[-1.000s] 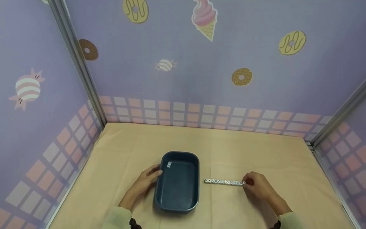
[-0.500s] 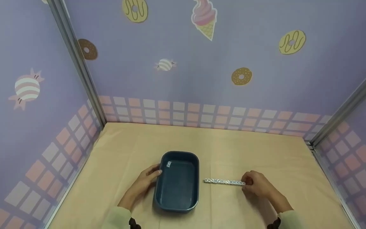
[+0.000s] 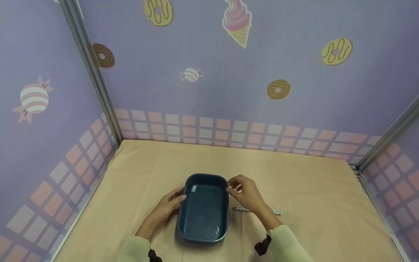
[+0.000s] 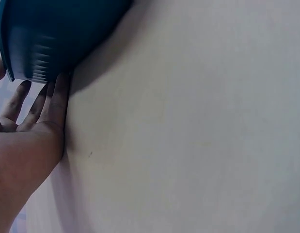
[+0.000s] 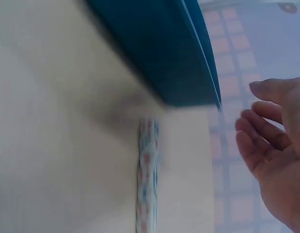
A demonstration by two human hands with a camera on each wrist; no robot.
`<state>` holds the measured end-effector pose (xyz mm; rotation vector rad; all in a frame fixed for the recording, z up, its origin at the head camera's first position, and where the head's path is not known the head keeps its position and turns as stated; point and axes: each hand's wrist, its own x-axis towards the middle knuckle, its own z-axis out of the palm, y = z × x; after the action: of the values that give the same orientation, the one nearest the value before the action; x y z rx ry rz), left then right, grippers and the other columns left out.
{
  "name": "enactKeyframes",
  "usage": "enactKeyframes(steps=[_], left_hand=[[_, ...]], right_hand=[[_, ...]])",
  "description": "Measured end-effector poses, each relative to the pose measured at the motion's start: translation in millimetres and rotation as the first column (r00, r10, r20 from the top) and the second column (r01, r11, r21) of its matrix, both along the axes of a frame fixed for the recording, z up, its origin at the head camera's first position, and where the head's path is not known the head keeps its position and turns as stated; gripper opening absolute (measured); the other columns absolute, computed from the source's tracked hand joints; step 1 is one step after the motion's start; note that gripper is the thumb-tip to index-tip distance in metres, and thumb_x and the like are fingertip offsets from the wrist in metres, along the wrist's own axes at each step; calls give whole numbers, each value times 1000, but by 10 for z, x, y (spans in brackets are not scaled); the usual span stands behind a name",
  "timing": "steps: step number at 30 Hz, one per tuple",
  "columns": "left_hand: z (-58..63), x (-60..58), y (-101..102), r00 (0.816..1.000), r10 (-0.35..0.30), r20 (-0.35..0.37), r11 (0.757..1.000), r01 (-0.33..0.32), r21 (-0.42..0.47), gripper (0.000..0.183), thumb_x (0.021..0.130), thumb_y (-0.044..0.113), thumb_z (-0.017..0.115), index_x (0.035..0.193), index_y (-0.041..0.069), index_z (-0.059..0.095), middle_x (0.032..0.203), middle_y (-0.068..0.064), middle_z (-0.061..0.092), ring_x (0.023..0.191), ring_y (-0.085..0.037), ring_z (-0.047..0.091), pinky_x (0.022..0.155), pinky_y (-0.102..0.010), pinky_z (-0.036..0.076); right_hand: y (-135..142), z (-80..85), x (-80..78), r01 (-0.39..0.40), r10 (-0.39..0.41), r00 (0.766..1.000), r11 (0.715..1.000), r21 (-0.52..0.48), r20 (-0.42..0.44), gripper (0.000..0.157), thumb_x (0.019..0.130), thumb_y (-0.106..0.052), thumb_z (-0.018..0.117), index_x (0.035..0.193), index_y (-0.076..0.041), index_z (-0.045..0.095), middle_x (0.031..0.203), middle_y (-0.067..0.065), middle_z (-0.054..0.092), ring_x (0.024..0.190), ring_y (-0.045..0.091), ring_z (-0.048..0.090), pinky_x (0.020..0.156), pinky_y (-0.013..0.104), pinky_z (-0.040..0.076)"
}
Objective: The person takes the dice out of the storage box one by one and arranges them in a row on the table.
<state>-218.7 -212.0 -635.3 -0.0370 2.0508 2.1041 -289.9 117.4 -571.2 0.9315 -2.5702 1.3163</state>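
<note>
A deep blue rectangular baking dish (image 3: 203, 214) stands on the table. My left hand (image 3: 164, 209) holds its left side, thumb on the rim and fingers along the outer wall, as the left wrist view shows. My right hand (image 3: 246, 193) hovers at the dish's upper right rim; in the right wrist view its thumb and loosely bent fingers are apart, with nothing seen between them. Small white dice-like cubes (image 3: 194, 188) lie in the dish's far left corner. A blurred white speck (image 3: 217, 230) shows near its front right. The row of marked white cubes (image 5: 147, 179) is partly hidden by my right arm.
A beige cloth (image 3: 311, 189) covers the table. Purple walls (image 3: 209, 94) with candy and donut pictures enclose it at the back and both sides, with metal posts (image 3: 96, 80) at the corners.
My right hand has moved left from the right end of the cube row to the dish's rim. A white speck now shows inside the dish. My left hand has stayed put.
</note>
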Motion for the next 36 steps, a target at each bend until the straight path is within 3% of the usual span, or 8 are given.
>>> enactKeyframes(steps=[5, 11, 17, 24, 27, 31, 36], left_hand=[[-1, 6, -17, 1000, -20, -5, 999, 20, 27, 63, 109, 31, 62, 161, 1, 41, 165, -23, 39, 147, -37, 47, 117, -51, 44], [-24, 8, -13, 999, -41, -13, 999, 41, 36, 60, 110, 29, 60, 161, 2, 41, 166, -21, 39, 149, -36, 45, 116, -48, 45], [-26, 10, -33, 999, -41, -11, 999, 42, 35, 60, 110, 28, 60, 161, 2, 42, 165, -21, 41, 146, -35, 48, 115, -48, 46], [0, 3, -29, 999, -46, -10, 998, 47, 33, 63, 109, 33, 62, 161, 3, 41, 165, -22, 40, 145, -34, 50, 114, -47, 47], [5, 6, -31, 998, -53, -17, 998, 54, 27, 65, 109, 33, 63, 161, 2, 40, 166, -22, 39, 146, -34, 49, 115, -47, 46], [12, 1, -39, 998, -60, -26, 998, 61, 19, 64, 109, 33, 62, 161, 3, 41, 166, -21, 39, 147, -35, 48, 116, -48, 45], [-3, -2, -46, 998, -60, -13, 998, 61, 23, 62, 110, 34, 61, 161, 5, 42, 166, -20, 40, 148, -35, 47, 117, -48, 44]], right_hand=[[-586, -44, -38, 8, -8, 1000, 1000, -22, 21, 17, 97, -8, 77, 112, 0, 74, 102, 6, 72, 90, 18, 68, 81, 35, 61], [-1015, -204, -97, 75, -75, 996, 997, -8, 50, 18, 96, -4, 77, 113, 3, 74, 102, 11, 73, 92, 21, 71, 81, 37, 62], [-1205, -313, -91, 4, -15, 996, 992, 126, 88, 30, 97, -6, 77, 125, 4, 72, 115, 14, 72, 104, 25, 73, 90, 39, 61], [-1256, -368, -99, -56, 28, 996, 943, 327, 90, 37, 102, -12, 70, 137, 0, 67, 135, 13, 66, 129, 28, 63, 111, 46, 50], [-1244, -380, -93, -71, 44, 996, 930, 360, 83, 33, 103, -9, 67, 135, -1, 68, 137, 13, 65, 133, 30, 59, 113, 47, 48], [-1223, -398, -81, -49, 20, 996, 936, 349, 86, 25, 99, -4, 71, 124, -4, 74, 123, 8, 67, 121, 28, 62, 107, 48, 52], [-1212, -432, -85, -33, 2, 996, 935, 353, 89, 13, 95, -3, 75, 107, -6, 72, 99, 3, 64, 93, 19, 63, 84, 40, 57]])
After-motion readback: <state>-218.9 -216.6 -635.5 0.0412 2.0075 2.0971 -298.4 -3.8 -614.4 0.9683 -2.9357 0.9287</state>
